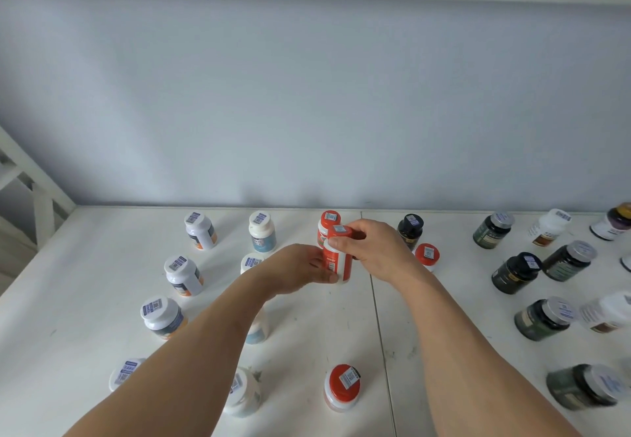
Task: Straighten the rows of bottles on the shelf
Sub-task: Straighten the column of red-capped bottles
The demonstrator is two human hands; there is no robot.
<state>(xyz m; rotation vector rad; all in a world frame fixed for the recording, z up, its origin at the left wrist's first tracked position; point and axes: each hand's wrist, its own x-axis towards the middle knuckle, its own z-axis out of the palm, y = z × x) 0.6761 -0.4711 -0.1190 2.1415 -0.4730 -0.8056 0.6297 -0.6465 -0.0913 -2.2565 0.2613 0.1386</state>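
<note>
Four columns of bottles toward the left end of the shelf (102, 266) already run from its back edge to its front edge in fairly even lines, so that part of the job looks about done. Both hands are busy with one red-capped bottle (336, 259) in the red column, near the back edge: the left hand (300, 269) has its fingers wrapped round the body, and the right hand (372, 249) pinches the cap. Left to do, I judge: the dark bottles (515, 272) scattered toward the right end.
</note>
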